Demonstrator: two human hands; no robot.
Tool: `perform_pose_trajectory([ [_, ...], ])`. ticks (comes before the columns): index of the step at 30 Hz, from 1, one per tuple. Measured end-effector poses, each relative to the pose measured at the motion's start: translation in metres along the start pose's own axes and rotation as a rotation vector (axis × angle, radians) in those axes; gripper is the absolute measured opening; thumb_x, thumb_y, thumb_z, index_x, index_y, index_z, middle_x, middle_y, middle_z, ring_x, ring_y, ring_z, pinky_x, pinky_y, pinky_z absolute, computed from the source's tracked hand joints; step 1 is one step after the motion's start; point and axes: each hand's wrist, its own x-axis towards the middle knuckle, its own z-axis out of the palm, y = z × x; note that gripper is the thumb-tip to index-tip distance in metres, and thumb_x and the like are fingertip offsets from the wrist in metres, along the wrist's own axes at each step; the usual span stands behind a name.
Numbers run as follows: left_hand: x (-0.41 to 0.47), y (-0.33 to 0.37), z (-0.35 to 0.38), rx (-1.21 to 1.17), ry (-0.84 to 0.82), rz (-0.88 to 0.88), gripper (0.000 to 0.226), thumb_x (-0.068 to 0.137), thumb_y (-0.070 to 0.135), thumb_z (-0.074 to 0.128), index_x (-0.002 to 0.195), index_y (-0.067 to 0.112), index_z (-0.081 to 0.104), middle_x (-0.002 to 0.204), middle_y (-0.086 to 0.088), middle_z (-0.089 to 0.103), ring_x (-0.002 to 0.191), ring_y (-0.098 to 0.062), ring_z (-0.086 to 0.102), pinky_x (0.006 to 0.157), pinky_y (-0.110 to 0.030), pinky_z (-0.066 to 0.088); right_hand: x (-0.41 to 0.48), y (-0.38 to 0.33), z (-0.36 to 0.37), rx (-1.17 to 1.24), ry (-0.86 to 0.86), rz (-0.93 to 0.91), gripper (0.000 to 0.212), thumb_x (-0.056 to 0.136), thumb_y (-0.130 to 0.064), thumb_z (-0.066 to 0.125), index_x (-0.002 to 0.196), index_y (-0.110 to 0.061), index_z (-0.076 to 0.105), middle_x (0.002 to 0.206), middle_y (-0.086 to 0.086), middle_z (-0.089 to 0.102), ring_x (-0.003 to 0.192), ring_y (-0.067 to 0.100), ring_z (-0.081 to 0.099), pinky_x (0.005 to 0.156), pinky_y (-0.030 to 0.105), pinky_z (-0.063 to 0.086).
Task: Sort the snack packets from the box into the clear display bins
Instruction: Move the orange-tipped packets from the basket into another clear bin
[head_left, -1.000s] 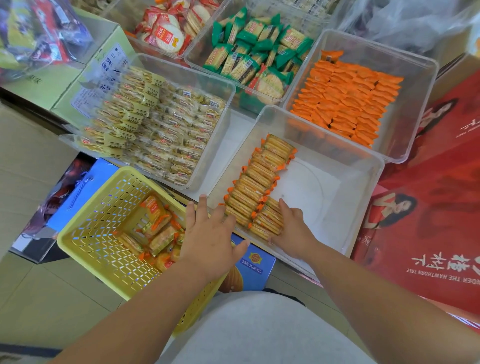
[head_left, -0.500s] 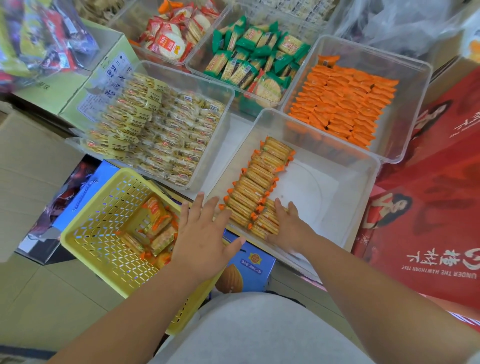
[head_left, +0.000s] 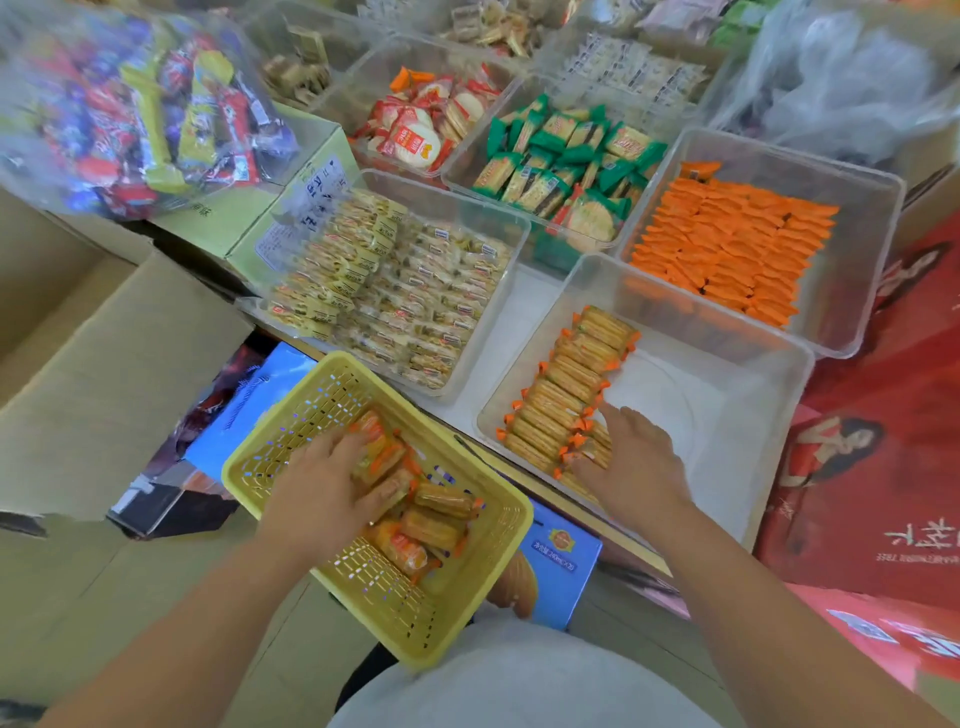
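A large cardboard box (head_left: 98, 364) fills the left side, and a red printed carton (head_left: 878, 467) the right. Between them clear display bins sit on the counter (head_left: 524, 306): one packed with pale yellow biscuit packets (head_left: 395, 291), one heaped with green packets (head_left: 561, 161), one filled with rows of orange packets (head_left: 727, 244), and the nearest bin (head_left: 727, 415), which is mostly bare. Along the near bin's left wall runs a neat row of orange-ended snack packets (head_left: 566, 389), with a shorter second row beginning just beside it at the near end.

A yellow perforated basket (head_left: 467, 597) rests tilted in front of the bins, over a blue carton (head_left: 561, 556), and holds a loose cluster of the same snack packets (head_left: 426, 514).

The right hand (head_left: 634, 467) lies palm down inside the near bin, fingers (head_left: 613, 415) spread flat and not closed on anything, resting on the short second row and touching the edge of the long row. The left hand (head_left: 322, 488) reaches into the basket, its fingers curled down over the top of the loose packets there; whether they have actually closed around one cannot be told, since the hand covers the contact
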Motion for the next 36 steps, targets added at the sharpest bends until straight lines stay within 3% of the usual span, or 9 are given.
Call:
perform_pose_trajectory([
  [5, 0.046, -0.035, -0.009, 0.202, -0.296, 0.153, 0.066, 0.086, 0.052, 0.071, 0.142, 0.027, 0.049, 0.136, -0.003, 0.050, 0.125, -0.026, 0.054, 0.100, -0.036, 0.048, -0.053, -0.066, 0.009, 0.262, 0.286, -0.292, 0.044, 0.090, -0.034, 0.073, 0.130, -0.019, 0.064, 0.121, -0.002, 0.059, 0.110, 0.021, 0.055, 0.093, 0.033, 0.046],
  [8, 0.067, -0.038, -0.012, 0.337, -0.465, 0.275, 0.046, 0.085, 0.046, 0.074, 0.119, 0.020, 0.060, 0.125, -0.007, 0.062, 0.112, -0.027, 0.062, 0.088, -0.032, 0.050, -0.081, -0.107, 0.023, 0.314, 0.285, -0.429, 0.029, 0.089, -0.032, 0.070, 0.115, -0.019, 0.071, 0.098, -0.012, 0.056, 0.086, 0.000, 0.053, 0.077, 0.014, 0.042],
  [10, 0.077, -0.042, -0.009, 0.392, -0.539, 0.361, 0.042, 0.086, 0.042, 0.073, 0.116, 0.015, 0.065, 0.126, -0.010, 0.067, 0.114, -0.029, 0.064, 0.089, -0.031, 0.050, -0.089, -0.129, 0.039, 0.298, 0.226, -0.463, 0.025, 0.088, -0.030, 0.069, 0.110, -0.019, 0.071, 0.093, -0.013, 0.057, 0.083, -0.002, 0.051, 0.073, 0.017, 0.043],
  [12, 0.084, -0.048, -0.002, 0.435, -0.616, 0.383, 0.051, 0.090, 0.046, 0.068, 0.126, 0.011, 0.063, 0.132, -0.012, 0.066, 0.119, -0.031, 0.063, 0.096, -0.033, 0.050, -0.088, -0.147, 0.058, 0.243, 0.111, -0.428, 0.029, 0.089, -0.031, 0.071, 0.116, -0.020, 0.069, 0.099, -0.006, 0.062, 0.092, 0.009, 0.058, 0.079, 0.027, 0.048],
  [15, 0.088, -0.055, 0.006, 0.526, -0.672, 0.423, 0.058, 0.097, 0.050, 0.056, 0.142, 0.013, 0.054, 0.141, -0.014, 0.060, 0.126, -0.034, 0.059, 0.099, -0.035, 0.048, -0.079, -0.161, 0.084, 0.162, -0.099, -0.242, 0.048, 0.091, -0.036, 0.070, 0.136, -0.023, 0.058, 0.127, 0.001, 0.058, 0.118, 0.019, 0.055, 0.096, 0.025, 0.040],
  [23, 0.092, -0.061, 0.020, 0.497, -0.665, 0.469, 0.034, 0.099, 0.034, 0.052, 0.124, 0.014, 0.066, 0.127, -0.012, 0.068, 0.114, -0.032, 0.064, 0.089, -0.034, 0.050, -0.041, -0.167, 0.128, -0.043, -0.306, 0.043, 0.083, 0.093, -0.042, 0.066, 0.159, -0.017, 0.024, 0.165, 0.012, 0.022, 0.150, 0.032, 0.026, 0.121, 0.042, 0.028],
  [31, 0.099, -0.069, 0.022, 0.173, -0.655, 0.417, 0.043, 0.105, 0.033, 0.052, 0.140, 0.009, 0.059, 0.147, -0.018, 0.053, 0.128, -0.033, 0.055, 0.103, -0.035, 0.048, -0.027, -0.161, 0.159, -0.263, -0.186, 0.040, 0.090, 0.081, -0.030, 0.073, 0.156, -0.024, 0.025, 0.155, 0.004, 0.033, 0.143, 0.031, 0.028, 0.114, 0.045, 0.028],
  [34, 0.100, -0.065, 0.021, 0.045, -0.624, 0.366, 0.053, 0.105, 0.030, 0.054, 0.153, 0.010, 0.043, 0.155, -0.016, 0.044, 0.136, -0.033, 0.050, 0.107, -0.036, 0.043, -0.024, -0.157, 0.160, -0.340, -0.223, 0.072, 0.096, 0.080, -0.033, 0.077, 0.157, -0.021, 0.022, 0.154, 0.008, 0.035, 0.143, 0.033, 0.029, 0.114, 0.046, 0.030],
  [36, 0.100, -0.064, 0.023, -0.008, -0.619, 0.341, 0.063, 0.103, 0.029, 0.057, 0.159, 0.013, 0.030, 0.159, -0.014, 0.041, 0.139, -0.033, 0.047, 0.107, -0.035, 0.041, -0.024, -0.156, 0.162, -0.379, -0.258, 0.087, 0.082, 0.084, -0.035, 0.074, 0.153, -0.021, 0.032, 0.147, 0.008, 0.045, 0.139, 0.033, 0.034, 0.110, 0.046, 0.034],
])
